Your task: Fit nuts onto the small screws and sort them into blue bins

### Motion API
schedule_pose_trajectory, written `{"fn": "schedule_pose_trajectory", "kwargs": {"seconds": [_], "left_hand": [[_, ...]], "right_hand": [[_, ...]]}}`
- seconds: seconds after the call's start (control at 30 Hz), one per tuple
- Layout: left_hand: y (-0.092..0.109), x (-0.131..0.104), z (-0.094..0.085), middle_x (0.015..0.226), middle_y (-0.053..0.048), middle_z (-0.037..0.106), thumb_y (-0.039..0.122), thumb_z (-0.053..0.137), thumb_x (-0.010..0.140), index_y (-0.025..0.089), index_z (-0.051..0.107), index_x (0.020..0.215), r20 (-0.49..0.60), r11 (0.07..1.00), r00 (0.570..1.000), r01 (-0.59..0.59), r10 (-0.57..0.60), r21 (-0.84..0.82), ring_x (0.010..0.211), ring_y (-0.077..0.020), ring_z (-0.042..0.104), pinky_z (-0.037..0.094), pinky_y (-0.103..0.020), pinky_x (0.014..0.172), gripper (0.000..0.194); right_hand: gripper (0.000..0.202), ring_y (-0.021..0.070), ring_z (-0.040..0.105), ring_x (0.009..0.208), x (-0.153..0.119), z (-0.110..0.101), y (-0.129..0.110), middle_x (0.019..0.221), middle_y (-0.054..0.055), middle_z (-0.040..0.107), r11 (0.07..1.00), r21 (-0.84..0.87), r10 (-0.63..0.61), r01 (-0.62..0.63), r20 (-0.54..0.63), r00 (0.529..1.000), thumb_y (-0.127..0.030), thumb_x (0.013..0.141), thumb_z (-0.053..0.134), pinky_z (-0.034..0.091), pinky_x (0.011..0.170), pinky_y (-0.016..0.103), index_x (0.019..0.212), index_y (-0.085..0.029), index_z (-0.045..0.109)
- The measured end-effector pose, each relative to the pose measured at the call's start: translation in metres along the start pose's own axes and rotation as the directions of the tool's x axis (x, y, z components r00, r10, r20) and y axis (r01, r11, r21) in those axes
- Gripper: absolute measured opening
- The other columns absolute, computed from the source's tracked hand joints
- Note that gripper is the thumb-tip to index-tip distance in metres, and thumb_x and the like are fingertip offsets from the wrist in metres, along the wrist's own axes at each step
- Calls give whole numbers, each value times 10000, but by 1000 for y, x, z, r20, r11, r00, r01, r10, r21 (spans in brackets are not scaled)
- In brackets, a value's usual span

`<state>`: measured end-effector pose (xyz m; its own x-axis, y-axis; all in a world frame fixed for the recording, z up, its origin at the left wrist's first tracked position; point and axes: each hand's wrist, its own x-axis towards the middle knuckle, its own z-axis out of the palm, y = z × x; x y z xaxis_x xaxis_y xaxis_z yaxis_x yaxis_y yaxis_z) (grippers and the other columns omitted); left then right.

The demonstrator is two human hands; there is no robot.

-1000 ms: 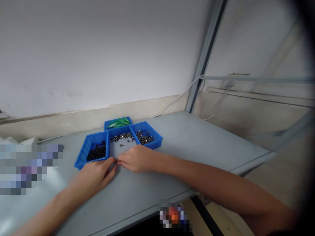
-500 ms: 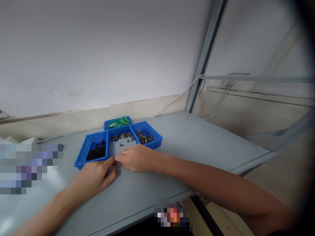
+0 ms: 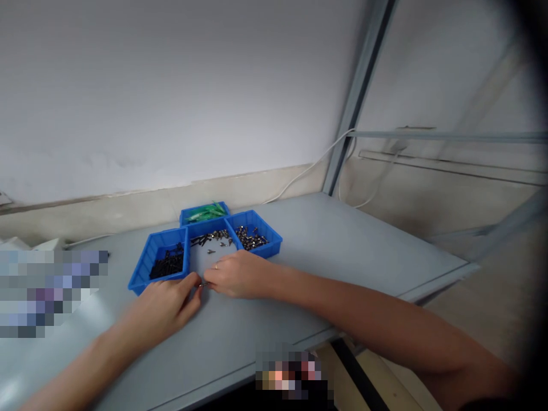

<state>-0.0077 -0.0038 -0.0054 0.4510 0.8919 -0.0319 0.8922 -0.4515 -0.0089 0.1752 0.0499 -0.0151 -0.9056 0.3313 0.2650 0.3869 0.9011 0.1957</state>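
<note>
My left hand (image 3: 171,299) and my right hand (image 3: 237,275) meet just in front of the blue bins. Between their pinched fingertips is a small metal part (image 3: 204,284), gripped from both sides. The left bin (image 3: 148,260) holds black pieces (image 3: 168,264); the right bin (image 3: 274,249) holds shiny metal parts (image 3: 252,238). Between them, a middle bin (image 3: 205,228) has black and metal pieces at its back, and a few loose metal parts (image 3: 211,252) lie nearer my hands. Green pieces (image 3: 208,213) fill the rear bin (image 3: 184,217).
The grey table (image 3: 334,240) reaches a wall behind the bins. A metal post (image 3: 353,103) rises at the back right, with a white cable (image 3: 299,178) beside it. Blurred items (image 3: 64,291) lie on the left. The table's front edge (image 3: 240,374) runs below my hands.
My right fingertips have moved slightly right, away from the left ones, and the small metal part between them now shows more. My left hand has barely moved.
</note>
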Motion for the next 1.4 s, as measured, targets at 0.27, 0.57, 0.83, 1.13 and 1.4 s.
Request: {"fn": "schedule_pose_trajectory", "kwargs": {"seconds": [0.27, 0.57, 0.83, 1.13, 1.4], "left_hand": [[-2, -3, 2, 736, -50, 642, 357, 262, 904, 182, 500, 953, -34, 1000, 999, 8, -9, -25, 663, -228, 632, 431, -312, 566, 300], [-6, -3, 6, 737, -30, 653, 365, 256, 915, 197, 503, 914, -103, 1000, 995, -17, 15, -16, 660, -211, 642, 421, -284, 546, 299], [-5, -4, 5, 657, 6, 630, 384, 287, 911, 205, 520, 905, -206, 999, 978, -32, 27, -21, 575, -162, 612, 385, -252, 512, 294], [-4, -4, 4, 635, 11, 622, 383, 317, 902, 202, 547, 936, -225, 999, 974, -38, 32, -23, 538, -139, 592, 382, -239, 506, 295], [-8, -2, 9, 702, -15, 662, 366, 294, 911, 201, 554, 932, -174, 995, 982, -67, 80, 79, 605, -170, 633, 409, -245, 515, 308]], "right_hand": [[156, 147, 588, 659, 0, 0, 0, 756, 23, 637, 999, 26, 42, -42, 2, 999, -243, 890, 403, 287, 465, 249, 866, -149, 525], [191, 147, 578, 632, 0, 2, -1, 719, 19, 629, 998, 24, 66, -66, -11, 998, -271, 894, 392, 300, 465, 255, 871, -156, 544], [194, 148, 564, 592, 2, -2, -2, 707, 34, 627, 996, 46, 73, -74, 31, 997, -232, 896, 379, 318, 469, 256, 889, -144, 551], [190, 145, 576, 606, 1, -6, -2, 732, 40, 635, 995, 61, 73, -78, 78, 994, -231, 895, 376, 288, 461, 252, 905, -140, 543], [217, 152, 581, 646, 0, -9, 1, 745, 37, 641, 1000, 20, 8, -8, 29, 1000, -252, 902, 365, 286, 464, 259, 858, -146, 549]]}}
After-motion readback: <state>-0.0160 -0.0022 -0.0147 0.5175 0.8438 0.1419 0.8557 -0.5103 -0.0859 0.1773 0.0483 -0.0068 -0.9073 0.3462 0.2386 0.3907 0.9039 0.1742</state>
